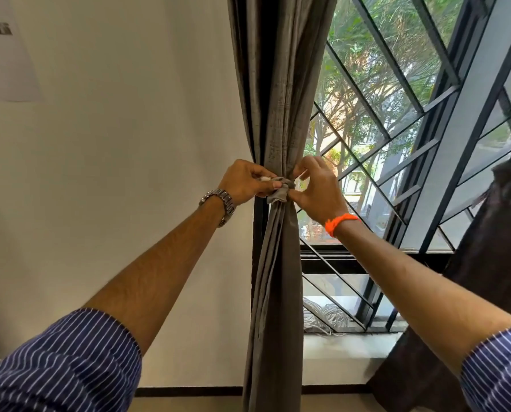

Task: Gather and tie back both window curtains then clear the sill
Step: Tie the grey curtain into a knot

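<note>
In the head view we saw the long grey-brown fabric curtain (278, 114) hanging down the middle of the frame, gathered into a narrow bundle and cinched at mid-height by a short grey cloth tie (279, 193), which was knotted at the front. Both hands met at that knot. The left hand (243, 181), with a metal link wristwatch (222, 203) on it, had its fingers curled and gripped one end of the tie from the left. The right hand (318, 190), with a bright orange braided wristband (341, 223) on it, pinched the knot from the right between thumb and bent fingers. Both forearms reached up from blue pinstriped sleeves (69, 361) in the lower corners.

At the right edge of the frame a second, darker brown curtain (492, 233) hung loose. Between the two curtains, low in the frame, lay the pale stone window sill (349, 349). Just above it, behind the black metal window grille (397, 138), sat a coil of white cord (322, 316). A plain white wall (129, 144) filled the left half.
</note>
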A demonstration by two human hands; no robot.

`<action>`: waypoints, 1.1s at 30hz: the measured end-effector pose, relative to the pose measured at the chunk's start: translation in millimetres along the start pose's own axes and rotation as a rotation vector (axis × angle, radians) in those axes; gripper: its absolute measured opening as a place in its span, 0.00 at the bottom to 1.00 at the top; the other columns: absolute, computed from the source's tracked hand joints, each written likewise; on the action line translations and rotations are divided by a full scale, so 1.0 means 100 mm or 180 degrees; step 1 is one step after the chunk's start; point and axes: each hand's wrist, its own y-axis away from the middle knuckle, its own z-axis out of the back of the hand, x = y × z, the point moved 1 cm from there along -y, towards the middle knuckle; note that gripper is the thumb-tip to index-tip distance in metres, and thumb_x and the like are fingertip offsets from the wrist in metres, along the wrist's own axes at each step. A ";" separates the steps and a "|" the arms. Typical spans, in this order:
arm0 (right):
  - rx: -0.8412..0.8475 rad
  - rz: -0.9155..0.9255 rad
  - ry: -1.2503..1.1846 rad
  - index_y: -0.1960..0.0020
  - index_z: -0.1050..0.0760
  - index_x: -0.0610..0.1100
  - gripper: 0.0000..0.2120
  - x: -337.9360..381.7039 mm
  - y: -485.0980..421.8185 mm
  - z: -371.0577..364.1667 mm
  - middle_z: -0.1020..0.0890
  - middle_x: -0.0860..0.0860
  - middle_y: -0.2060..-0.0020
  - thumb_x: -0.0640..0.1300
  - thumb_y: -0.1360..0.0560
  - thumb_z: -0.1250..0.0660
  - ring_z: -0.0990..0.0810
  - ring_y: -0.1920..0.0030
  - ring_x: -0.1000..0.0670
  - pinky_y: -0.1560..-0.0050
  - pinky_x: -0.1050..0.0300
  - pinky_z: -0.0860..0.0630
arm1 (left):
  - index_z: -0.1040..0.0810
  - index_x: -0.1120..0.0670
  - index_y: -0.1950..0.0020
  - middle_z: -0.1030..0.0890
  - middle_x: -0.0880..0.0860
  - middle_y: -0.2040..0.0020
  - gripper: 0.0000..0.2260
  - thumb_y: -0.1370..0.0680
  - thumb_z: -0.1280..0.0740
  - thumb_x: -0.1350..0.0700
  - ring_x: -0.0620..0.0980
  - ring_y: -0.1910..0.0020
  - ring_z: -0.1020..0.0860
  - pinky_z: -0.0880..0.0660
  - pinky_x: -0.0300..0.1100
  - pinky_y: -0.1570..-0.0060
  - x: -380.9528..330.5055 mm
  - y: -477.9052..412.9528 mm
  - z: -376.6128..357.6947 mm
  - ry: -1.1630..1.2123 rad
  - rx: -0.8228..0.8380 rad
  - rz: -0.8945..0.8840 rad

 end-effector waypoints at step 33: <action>0.0124 0.0083 -0.0025 0.55 0.23 0.39 0.04 -0.29 0.27 0.20 0.21 0.47 0.57 0.32 0.28 0.31 0.21 0.60 0.48 0.60 0.50 0.19 | 0.18 0.57 0.56 0.15 0.55 0.59 0.12 0.34 0.21 0.55 0.53 0.60 0.15 0.18 0.51 0.56 0.33 0.11 -0.17 0.0943 -0.0672 0.0272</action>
